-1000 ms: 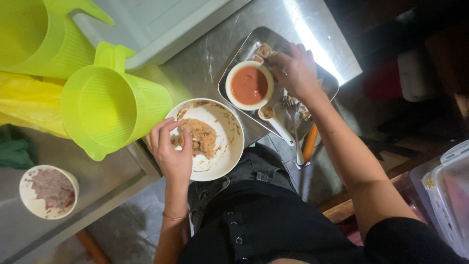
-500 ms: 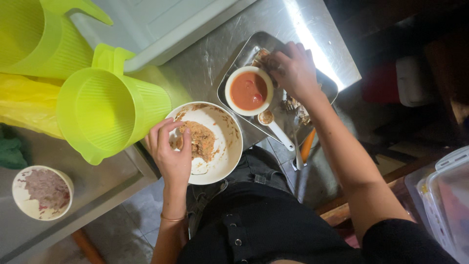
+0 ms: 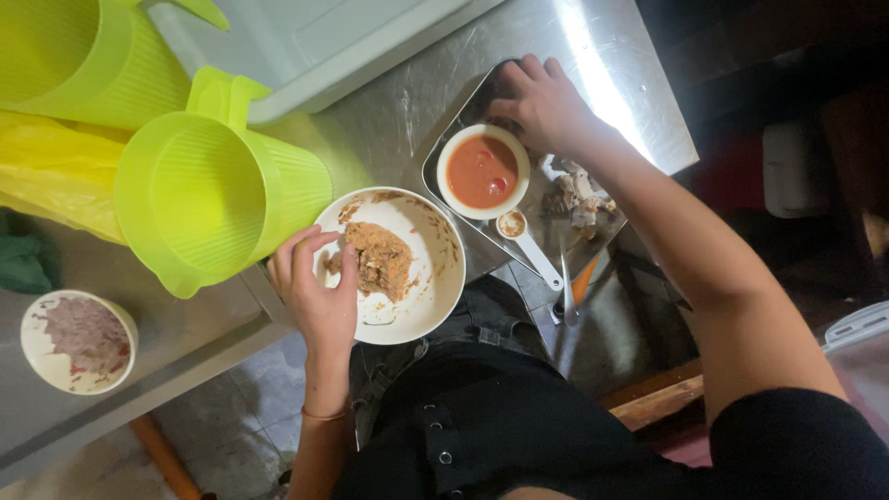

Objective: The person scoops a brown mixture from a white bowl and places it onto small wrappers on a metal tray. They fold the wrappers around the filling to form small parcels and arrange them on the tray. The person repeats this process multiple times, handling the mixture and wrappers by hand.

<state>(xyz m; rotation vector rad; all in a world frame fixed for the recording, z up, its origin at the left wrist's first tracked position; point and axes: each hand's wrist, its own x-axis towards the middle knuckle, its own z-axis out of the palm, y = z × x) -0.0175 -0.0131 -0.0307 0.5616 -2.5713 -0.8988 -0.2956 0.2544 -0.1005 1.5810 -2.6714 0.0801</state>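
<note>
My left hand (image 3: 319,292) grips the near-left rim of a white plate (image 3: 435,296), fingers lying over the edge beside a mound of brown rice (image 3: 380,259). My right hand (image 3: 546,102) reaches into the far corner of a metal tray (image 3: 444,153), its fingers bent down onto something dark that I cannot make out. Just below that hand a white bowl of red sauce (image 3: 482,171) sits in the tray. A white spoon (image 3: 530,245) and some meat pieces (image 3: 579,196) also lie in the tray.
Two lime-green plastic jugs (image 3: 208,194) (image 3: 65,56) stand at the left over a yellow bag (image 3: 46,176). A small bowl of pinkish food (image 3: 79,338) sits at the counter's near-left edge. An orange-handled utensil (image 3: 579,282) lies by the tray. A pale container (image 3: 306,37) is behind.
My right hand has moved from beside the sauce bowl to the tray's far corner. My left hand has stayed on the plate's rim.
</note>
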